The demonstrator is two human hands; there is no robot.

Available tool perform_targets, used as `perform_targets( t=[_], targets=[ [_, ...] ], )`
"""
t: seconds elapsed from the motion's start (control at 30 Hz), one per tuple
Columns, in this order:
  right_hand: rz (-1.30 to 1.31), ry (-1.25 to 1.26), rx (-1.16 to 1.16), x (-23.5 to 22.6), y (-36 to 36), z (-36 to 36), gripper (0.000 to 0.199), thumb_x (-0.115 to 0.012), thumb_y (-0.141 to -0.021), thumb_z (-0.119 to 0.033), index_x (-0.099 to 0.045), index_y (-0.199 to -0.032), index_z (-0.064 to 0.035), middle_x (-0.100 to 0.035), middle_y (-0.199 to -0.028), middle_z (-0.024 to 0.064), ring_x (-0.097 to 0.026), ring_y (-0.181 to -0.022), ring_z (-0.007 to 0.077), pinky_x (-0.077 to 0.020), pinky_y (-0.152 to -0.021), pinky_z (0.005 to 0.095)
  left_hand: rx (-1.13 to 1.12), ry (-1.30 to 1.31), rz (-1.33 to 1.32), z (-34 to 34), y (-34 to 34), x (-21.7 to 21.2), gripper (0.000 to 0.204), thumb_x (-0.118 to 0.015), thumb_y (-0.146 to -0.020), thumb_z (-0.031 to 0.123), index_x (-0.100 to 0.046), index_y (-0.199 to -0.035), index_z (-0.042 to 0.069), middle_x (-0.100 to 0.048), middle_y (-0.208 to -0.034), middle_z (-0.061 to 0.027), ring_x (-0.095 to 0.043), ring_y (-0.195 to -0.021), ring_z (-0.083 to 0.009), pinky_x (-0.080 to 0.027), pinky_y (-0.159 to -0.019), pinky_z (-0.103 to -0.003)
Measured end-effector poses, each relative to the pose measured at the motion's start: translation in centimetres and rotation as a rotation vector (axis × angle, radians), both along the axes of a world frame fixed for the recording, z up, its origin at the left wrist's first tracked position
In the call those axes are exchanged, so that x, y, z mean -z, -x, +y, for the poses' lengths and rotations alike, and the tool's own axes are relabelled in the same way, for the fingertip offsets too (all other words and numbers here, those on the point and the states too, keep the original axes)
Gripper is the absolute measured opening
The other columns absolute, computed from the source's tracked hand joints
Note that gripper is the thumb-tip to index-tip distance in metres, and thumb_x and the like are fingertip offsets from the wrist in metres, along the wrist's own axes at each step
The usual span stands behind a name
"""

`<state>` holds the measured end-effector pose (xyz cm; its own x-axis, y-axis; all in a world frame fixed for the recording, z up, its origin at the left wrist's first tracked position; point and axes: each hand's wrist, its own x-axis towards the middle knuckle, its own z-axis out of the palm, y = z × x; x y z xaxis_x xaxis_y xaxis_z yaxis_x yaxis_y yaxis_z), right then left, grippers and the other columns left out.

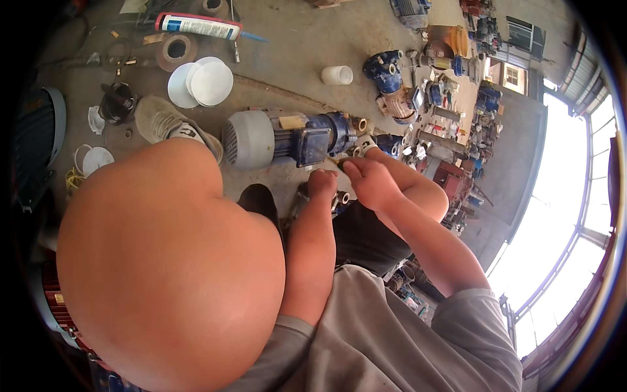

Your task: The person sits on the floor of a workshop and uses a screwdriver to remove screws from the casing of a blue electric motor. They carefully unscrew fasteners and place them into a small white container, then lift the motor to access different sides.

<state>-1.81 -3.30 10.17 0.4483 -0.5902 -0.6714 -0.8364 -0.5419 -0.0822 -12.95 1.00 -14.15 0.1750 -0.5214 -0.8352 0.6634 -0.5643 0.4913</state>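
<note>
A blue electric motor (pixel 305 140) with a pale grey ribbed end cover (pixel 248 140) lies on the floor between my feet. My right hand (pixel 373 184) is closed around a slim tool with a dark handle (pixel 341 164), its thin end pointing toward the motor's near side. The exact kind of tool is too small to tell. Beside it, my left hand (pixel 322 184) is curled into a fist just below the motor's box-shaped cover (pixel 312 146). Whatever sits inside those left fingers is hidden.
Left of the motor are my shoe (pixel 171 123), white round discs (pixel 210 81), a metal ring (pixel 176 52) and a red-and-white sealant cartridge (pixel 198 26) with a blue nozzle. A white cup (pixel 337 75) stands beyond it. Another blue motor (pixel 384 72) and several machine parts lie right.
</note>
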Motion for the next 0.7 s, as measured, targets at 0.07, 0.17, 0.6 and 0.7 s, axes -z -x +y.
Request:
perform_targets(
  t=[0.07,0.17,0.6,0.7],
  targets=[
    [-0.006,0.091,-0.151,-0.5,-1.0,-0.3,0.028,-0.057,-0.102,-0.029,-0.072,-0.117,-0.0093,-0.073,-0.092,0.0213,-0.07,-0.09,0.0427,-0.0558,-0.082,0.0509,0.0,0.081,0.072,0.4,-1.1,-0.5,0.033,-0.061,-0.089,0.027,-0.077,-0.101,0.0,-0.074,-0.104,-0.0257,-0.07,-0.104,-0.043,-0.054,-0.091,-0.047],
    [-0.034,0.124,-0.228,-0.6,-2.1,-0.4,0.026,-0.059,-0.103,-0.024,-0.073,-0.118,-0.0085,-0.07,-0.086,0.0213,-0.068,-0.087,0.0411,-0.0525,-0.078,0.0495,-0.045,-0.004,0.044,-0.1,-1.0,-0.3,0.032,-0.062,-0.089,0.027,-0.078,-0.099,0.001,-0.075,-0.103,-0.0251,-0.07,-0.104,-0.0422,-0.054,-0.091,-0.047],
    [0.043,0.128,-0.256,0.6,-2.7,-0.6,0.027,-0.058,-0.103,-0.027,-0.074,-0.114,-0.0087,-0.07,-0.082,0.0231,-0.068,-0.083,0.044,-0.0541,-0.076,0.0527,-0.093,-0.029,0.039,-0.6,0.0,-0.1,0.03,-0.063,-0.089,0.028,-0.079,-0.094,0.003,-0.076,-0.102,-0.0234,-0.071,-0.104,-0.0407,-0.053,-0.092,-0.048],
    [0.1,0.148,-0.318,0.7,-3.1,-1.1,0.027,-0.058,-0.102,-0.028,-0.074,-0.113,-0.0097,-0.071,-0.082,0.0226,-0.069,-0.082,0.0429,-0.0545,-0.074,0.0522,-0.133,-0.006,0.067,-0.6,0.4,0.2,0.029,-0.064,-0.088,0.028,-0.079,-0.093,0.003,-0.076,-0.102,-0.0231,-0.071,-0.103,-0.0404,-0.054,-0.091,-0.047]
  ],
)
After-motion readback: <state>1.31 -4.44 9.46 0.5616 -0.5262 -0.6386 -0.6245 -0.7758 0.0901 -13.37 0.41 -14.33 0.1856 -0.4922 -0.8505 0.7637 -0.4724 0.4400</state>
